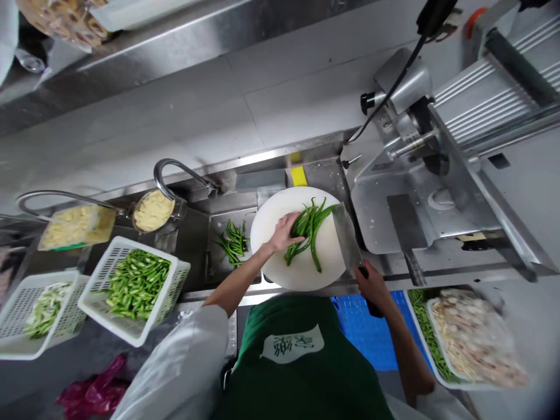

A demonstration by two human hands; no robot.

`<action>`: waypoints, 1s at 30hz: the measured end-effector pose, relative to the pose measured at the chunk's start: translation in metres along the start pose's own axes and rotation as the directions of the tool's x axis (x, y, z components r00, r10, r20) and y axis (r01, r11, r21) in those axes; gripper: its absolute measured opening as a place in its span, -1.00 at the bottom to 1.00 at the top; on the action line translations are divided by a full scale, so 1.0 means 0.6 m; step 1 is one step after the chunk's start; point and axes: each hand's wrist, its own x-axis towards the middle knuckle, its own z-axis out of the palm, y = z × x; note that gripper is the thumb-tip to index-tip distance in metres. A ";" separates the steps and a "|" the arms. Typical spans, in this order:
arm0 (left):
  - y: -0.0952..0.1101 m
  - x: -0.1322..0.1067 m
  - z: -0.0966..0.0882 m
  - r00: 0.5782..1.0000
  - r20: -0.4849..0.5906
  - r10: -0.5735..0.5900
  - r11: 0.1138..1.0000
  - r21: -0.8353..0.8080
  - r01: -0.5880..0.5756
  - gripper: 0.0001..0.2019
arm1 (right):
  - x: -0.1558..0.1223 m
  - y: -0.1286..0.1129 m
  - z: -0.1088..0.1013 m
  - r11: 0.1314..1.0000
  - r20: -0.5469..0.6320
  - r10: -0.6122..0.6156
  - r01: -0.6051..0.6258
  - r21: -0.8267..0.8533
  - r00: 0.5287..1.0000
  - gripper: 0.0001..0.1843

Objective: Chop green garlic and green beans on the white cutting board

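Observation:
My left hand [285, 231] rests on a bunch of long green peppers [308, 230], fingers curled over their stem ends, on a round white cutting board [284, 268]. My right hand [371, 286] grips the handle of a cleaver [346, 236], whose wide blade stands at the board's right edge beside the peppers. A few more green peppers [233, 242] lie in the steel sink left of the board.
A white basket of cut green peppers [136, 284] and another basket [37, 309] sit at left. Bowls of pale shreds [153, 211] stand by the faucet [175, 171]. A meat slicer [420, 169] stands at right, trays of food [472, 341] below it.

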 end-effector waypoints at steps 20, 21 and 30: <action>0.002 0.020 -0.037 0.888 -0.131 -0.440 0.886 -0.222 0.406 -0.80 | 0.002 0.006 -0.008 0.998 0.089 0.045 -0.049 0.041 0.995 -0.67; 0.005 0.010 -0.034 0.877 -0.134 -0.462 0.886 -0.122 0.448 -0.77 | 0.002 0.005 -0.008 0.998 0.089 0.043 -0.046 0.039 0.995 -0.67; 0.007 -0.059 -0.009 0.848 0.181 -0.497 0.614 -0.617 0.492 -0.71 | 0.005 0.007 -0.009 0.999 0.073 0.034 -0.033 -0.012 0.997 -0.67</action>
